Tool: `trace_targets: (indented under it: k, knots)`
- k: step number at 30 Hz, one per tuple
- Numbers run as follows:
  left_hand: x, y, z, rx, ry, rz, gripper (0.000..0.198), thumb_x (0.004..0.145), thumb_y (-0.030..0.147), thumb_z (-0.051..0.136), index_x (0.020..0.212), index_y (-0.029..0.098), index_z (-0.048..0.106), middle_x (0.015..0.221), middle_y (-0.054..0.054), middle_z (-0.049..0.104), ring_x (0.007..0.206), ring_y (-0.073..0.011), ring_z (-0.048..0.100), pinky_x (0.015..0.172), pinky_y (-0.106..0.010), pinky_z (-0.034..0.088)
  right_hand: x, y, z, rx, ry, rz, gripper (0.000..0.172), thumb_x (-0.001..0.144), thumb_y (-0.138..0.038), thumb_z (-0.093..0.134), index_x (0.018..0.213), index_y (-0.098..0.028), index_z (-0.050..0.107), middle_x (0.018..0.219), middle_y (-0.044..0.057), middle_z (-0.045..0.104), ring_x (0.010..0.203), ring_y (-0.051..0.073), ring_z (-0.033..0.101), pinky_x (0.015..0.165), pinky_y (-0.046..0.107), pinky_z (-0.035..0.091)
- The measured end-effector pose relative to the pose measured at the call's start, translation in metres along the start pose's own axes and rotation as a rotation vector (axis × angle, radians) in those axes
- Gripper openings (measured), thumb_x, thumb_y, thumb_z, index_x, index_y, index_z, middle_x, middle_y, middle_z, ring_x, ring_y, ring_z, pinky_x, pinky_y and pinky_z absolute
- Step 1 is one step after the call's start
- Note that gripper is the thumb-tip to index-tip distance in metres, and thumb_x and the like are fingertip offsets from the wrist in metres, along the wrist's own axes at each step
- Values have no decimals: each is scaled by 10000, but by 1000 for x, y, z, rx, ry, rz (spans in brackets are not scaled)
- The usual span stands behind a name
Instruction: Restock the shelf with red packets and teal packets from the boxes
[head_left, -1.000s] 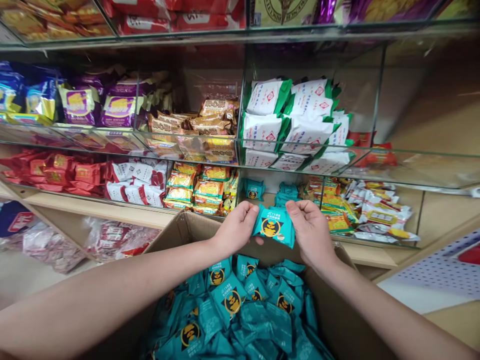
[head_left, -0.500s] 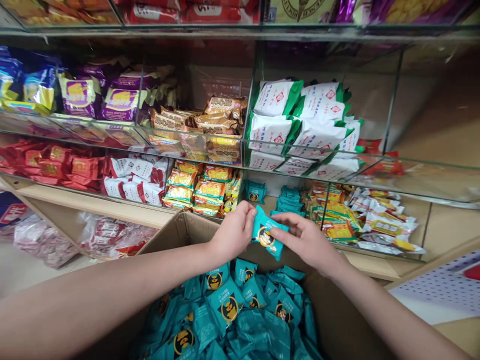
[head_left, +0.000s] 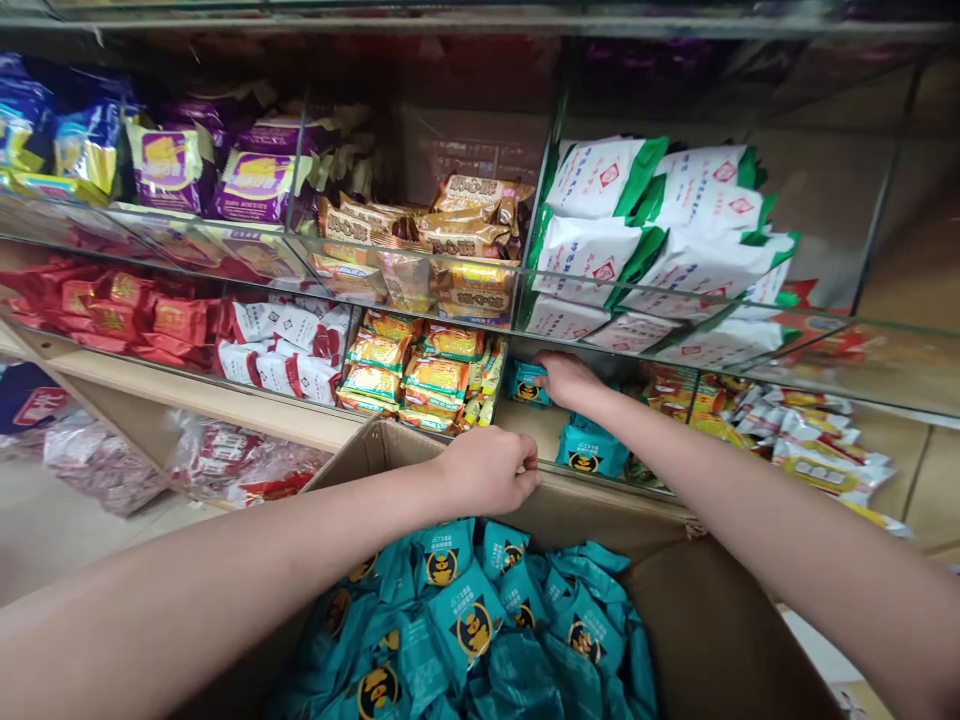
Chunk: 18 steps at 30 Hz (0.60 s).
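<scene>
My right hand reaches into a lower shelf compartment, its fingers closed on a small teal snack packet at the compartment's left side. Another teal packet lies at the compartment's front, below my right wrist; the arm partly hides what is behind it. My left hand hangs above the far side of an open cardboard box, fingers curled in, with nothing visible in them. Inside the box is a heap of similar teal packets with black and yellow round prints.
Glass dividers and a clear front ledge separate the compartments. White and green packets sit just above my right hand. Yellow-orange packets lie to its left. Red packets fill the far left. Plastic-bagged goods are below the shelf.
Both hands were on one teal packet above the box. My left hand has let go and stays near the box; my right hand has moved forward into the shelf. The view has shifted slightly.
</scene>
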<state>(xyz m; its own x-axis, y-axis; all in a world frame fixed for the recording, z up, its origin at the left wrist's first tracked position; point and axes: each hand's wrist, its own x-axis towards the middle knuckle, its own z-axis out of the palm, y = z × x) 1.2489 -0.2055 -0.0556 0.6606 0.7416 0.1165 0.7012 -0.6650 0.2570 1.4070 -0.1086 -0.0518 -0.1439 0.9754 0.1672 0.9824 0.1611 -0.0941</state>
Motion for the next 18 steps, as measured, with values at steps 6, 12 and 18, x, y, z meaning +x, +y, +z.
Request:
trace_targets:
  k: [6, 12, 18]
  knots:
    - [3, -2, 1, -25, 6, -15, 235, 729, 338, 457, 785, 203, 641, 610, -49, 628, 626, -223, 597, 536, -283, 431, 35, -5, 34, -79, -134, 174, 405, 627, -163, 649, 1014, -74, 567, 1080, 238, 532, 906, 286, 577, 660, 301, 458]
    - [4, -2, 2, -64, 0, -14, 203, 703, 332, 486, 745, 210, 643, 590, -48, 619, 641, -229, 600, 567, -292, 447, 45, -13, 46, -99, -149, 240, 711, 522, -249, 730, 1144, -66, 439, 1029, 194, 572, 918, 253, 571, 606, 256, 459]
    - [6, -4, 5, -76, 1, -8, 206, 699, 344, 480, 734, 217, 638, 597, -46, 624, 628, -229, 595, 563, -299, 442, 42, -10, 38, -125, -173, 147, 635, 529, -248, 729, 1091, -89, 480, 1020, 168, 592, 904, 240, 577, 625, 246, 442]
